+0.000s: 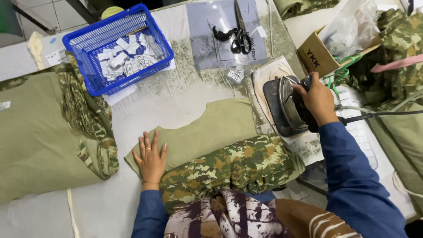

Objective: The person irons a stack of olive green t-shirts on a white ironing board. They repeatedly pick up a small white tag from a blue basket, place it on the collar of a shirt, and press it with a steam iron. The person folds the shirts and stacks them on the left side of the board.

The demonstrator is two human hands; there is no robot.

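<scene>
Olive fabric piece (207, 132): plain olive-green cloth with a curved cut along its upper edge, lying flat on the counter (145, 105); its near edge is overlapped by the camouflage cloth.
Camouflage fabric (238, 165): green, tan and brown camouflage cloth, bunched in soft folds at the counter's near edge, lying partly on the olive piece.
Iron (288, 105): heavy dark-bodied iron with a shiny metal soleplate, tipped up on its side at the right of the olive piece, standing on a pale, stained pad; a dark cord runs off to the right.
</scene>
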